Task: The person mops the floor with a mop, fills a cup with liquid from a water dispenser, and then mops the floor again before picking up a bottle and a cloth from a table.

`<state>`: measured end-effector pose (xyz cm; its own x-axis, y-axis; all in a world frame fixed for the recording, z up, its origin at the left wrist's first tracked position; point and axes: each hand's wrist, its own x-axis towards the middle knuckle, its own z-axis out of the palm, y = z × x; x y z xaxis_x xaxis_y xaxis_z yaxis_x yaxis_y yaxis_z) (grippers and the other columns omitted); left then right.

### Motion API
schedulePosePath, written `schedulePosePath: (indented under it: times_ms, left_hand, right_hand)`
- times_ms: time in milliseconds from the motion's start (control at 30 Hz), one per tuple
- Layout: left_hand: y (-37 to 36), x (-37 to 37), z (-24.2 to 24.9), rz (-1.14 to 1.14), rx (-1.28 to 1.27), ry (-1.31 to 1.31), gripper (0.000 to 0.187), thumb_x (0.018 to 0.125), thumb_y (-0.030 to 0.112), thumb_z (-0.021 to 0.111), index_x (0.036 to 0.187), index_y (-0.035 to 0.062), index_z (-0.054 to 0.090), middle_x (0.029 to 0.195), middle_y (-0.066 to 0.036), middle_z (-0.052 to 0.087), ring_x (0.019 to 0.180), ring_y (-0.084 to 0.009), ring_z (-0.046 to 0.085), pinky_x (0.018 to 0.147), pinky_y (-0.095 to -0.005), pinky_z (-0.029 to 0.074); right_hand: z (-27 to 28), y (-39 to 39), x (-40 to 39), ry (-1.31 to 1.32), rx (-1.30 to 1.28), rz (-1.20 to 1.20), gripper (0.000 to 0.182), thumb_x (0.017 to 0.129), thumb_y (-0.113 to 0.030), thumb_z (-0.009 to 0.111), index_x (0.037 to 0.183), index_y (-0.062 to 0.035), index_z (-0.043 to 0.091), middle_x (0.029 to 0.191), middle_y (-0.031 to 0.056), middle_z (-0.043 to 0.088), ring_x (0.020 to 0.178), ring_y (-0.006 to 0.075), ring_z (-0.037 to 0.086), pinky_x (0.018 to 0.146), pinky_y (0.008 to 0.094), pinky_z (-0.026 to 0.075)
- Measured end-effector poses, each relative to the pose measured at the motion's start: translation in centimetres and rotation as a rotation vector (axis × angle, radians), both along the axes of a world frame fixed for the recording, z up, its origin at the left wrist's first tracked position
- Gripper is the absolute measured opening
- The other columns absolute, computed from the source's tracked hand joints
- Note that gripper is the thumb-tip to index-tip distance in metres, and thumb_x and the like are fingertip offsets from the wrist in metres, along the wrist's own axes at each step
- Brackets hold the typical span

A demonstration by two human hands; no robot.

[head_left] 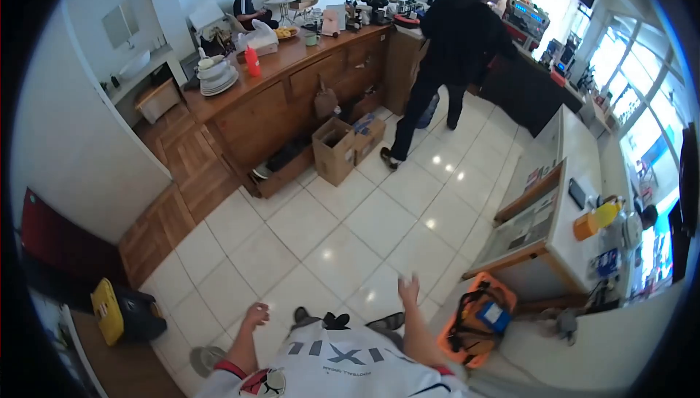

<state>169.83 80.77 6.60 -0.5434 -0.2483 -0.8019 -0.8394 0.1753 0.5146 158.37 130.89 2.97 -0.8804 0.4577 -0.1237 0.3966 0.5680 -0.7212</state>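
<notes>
My left hand (257, 315) hangs in the air over the white tiled floor, low in the view. Its fingers are loosely bent, and I see nothing in them. Farther right, my right hand (409, 290) is held out over the tiles with its fingers apart, holding nothing. My white printed shirt (339, 354) and my shoes show between the two arms. Nearest to my right hand is an orange crate (445, 340) with a brown bag (470, 321) and a blue packet (495, 318) inside. Neither hand touches anything.
A wooden counter (255, 132) carries stacked plates (216, 81) and a red bottle (252, 61). Cardboard boxes (333, 165) stand before it. A person in dark clothes (445, 44) stands ahead; another sits behind the counter. A yellow-lidded bin (109, 310) is left, a white cabinet (576, 154) right.
</notes>
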Motion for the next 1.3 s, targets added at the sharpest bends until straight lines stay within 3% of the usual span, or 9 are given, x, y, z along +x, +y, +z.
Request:
schedulePosePath:
  times_ms: [167, 300, 500, 667, 867, 900, 933, 1100, 1300]
  left_hand:
    - [-10.3, 9.3, -2.6, 0.212, 0.046, -0.030, 0.034, 0.083, 0.032, 0.054, 0.106, 0.0083, 0.047, 0.086, -0.011, 0.060, 0.069, -0.0192, 0.061, 0.054, -0.0319, 0.048]
    - [-14.9, 16.1, -3.8, 0.929, 0.102, 0.028, 0.028, 0.085, 0.027, 0.047, 0.104, 0.0063, 0.047, 0.073, -0.010, 0.058, 0.058, -0.0208, 0.058, 0.048, -0.0346, 0.047]
    - [-15.2, 21.3, -6.9, 0.556, 0.188, -0.163, 0.026, 0.084, 0.024, 0.049, 0.095, 0.0007, 0.048, 0.075, -0.015, 0.058, 0.063, -0.0258, 0.058, 0.053, -0.0393, 0.047]
    - [-15.4, 10.1, -6.4, 0.728, 0.290, -0.265, 0.031, 0.082, 0.027, 0.052, 0.103, 0.0034, 0.048, 0.079, -0.013, 0.058, 0.067, -0.0248, 0.059, 0.058, -0.0405, 0.047]
    - [-23.7, -7.2, 0.1, 0.683, 0.149, 0.033, 0.026, 0.081, 0.022, 0.053, 0.103, 0.0067, 0.050, 0.080, -0.007, 0.059, 0.067, -0.0168, 0.058, 0.052, -0.0293, 0.045]
    - [-25.6, -9.7, 1.2, 0.680, 0.130, 0.025, 0.026, 0.081, 0.022, 0.053, 0.103, 0.0067, 0.050, 0.080, -0.007, 0.059, 0.067, -0.0168, 0.058, 0.052, -0.0293, 0.045]
    - [-27.6, -12.4, 1.9, 0.650, 0.093, 0.013, 0.024, 0.081, 0.020, 0.052, 0.102, 0.0072, 0.050, 0.080, -0.006, 0.059, 0.066, -0.0154, 0.058, 0.051, -0.0275, 0.045]
    - [-35.3, -23.1, 6.0, 0.865, -0.101, 0.241, 0.021, 0.086, 0.025, 0.052, 0.101, 0.0097, 0.050, 0.079, -0.005, 0.058, 0.067, -0.0136, 0.058, 0.053, -0.0263, 0.046]
    - [-38.7, -29.7, 2.8, 0.747, -0.022, 0.093, 0.023, 0.088, 0.026, 0.050, 0.104, 0.0105, 0.049, 0.080, -0.007, 0.059, 0.070, -0.0168, 0.059, 0.058, -0.0322, 0.048]
  right_hand:
    - [12.8, -14.7, -13.7, 0.259, -0.024, 0.221, 0.050, 0.078, -0.024, 0.059, 0.117, 0.0010, 0.042, 0.110, 0.0267, 0.048, 0.102, 0.0399, 0.048, 0.087, 0.0425, 0.039]
    - [11.6, -19.5, -17.8, 0.174, 0.080, 0.228, 0.049, 0.077, -0.026, 0.059, 0.115, 0.0016, 0.044, 0.107, 0.0270, 0.050, 0.100, 0.0402, 0.049, 0.086, 0.0432, 0.040]
    - [2.9, -17.7, -14.2, -0.252, 0.234, 0.237, 0.054, 0.071, -0.027, 0.061, 0.112, 0.0061, 0.049, 0.110, 0.0282, 0.053, 0.105, 0.0403, 0.050, 0.090, 0.0418, 0.041]
    - [-4.1, -15.1, -13.8, -0.859, 0.092, -0.016, 0.042, 0.073, -0.028, 0.054, 0.101, 0.0033, 0.058, 0.104, 0.0229, 0.058, 0.102, 0.0346, 0.055, 0.087, 0.0371, 0.044]
    - [-13.2, -25.7, -32.3, -0.640, 0.249, 0.332, 0.038, 0.076, -0.030, 0.052, 0.099, -0.0003, 0.061, 0.101, 0.0213, 0.060, 0.096, 0.0314, 0.059, 0.079, 0.0398, 0.047]
    - [-10.3, -29.8, -38.0, -0.778, 0.135, 0.346, 0.043, 0.076, -0.033, 0.052, 0.102, 0.0009, 0.059, 0.102, 0.0225, 0.059, 0.097, 0.0331, 0.058, 0.079, 0.0409, 0.047]
    - [-5.9, -35.4, -42.1, -0.546, -0.045, 0.234, 0.045, 0.078, -0.033, 0.051, 0.095, 0.0086, 0.057, 0.097, 0.0276, 0.059, 0.097, 0.0362, 0.056, 0.085, 0.0406, 0.044]
    - [3.6, -53.6, -61.1, 0.122, -0.036, 0.461, 0.045, 0.077, -0.027, 0.060, 0.111, -0.0003, 0.049, 0.106, 0.0229, 0.057, 0.100, 0.0368, 0.053, 0.085, 0.0402, 0.042]
    - [12.4, -62.4, -70.1, 0.250, -0.164, 0.415, 0.047, 0.076, -0.023, 0.062, 0.113, -0.0001, 0.046, 0.096, 0.0213, 0.058, 0.085, 0.0313, 0.059, 0.077, 0.0368, 0.046]
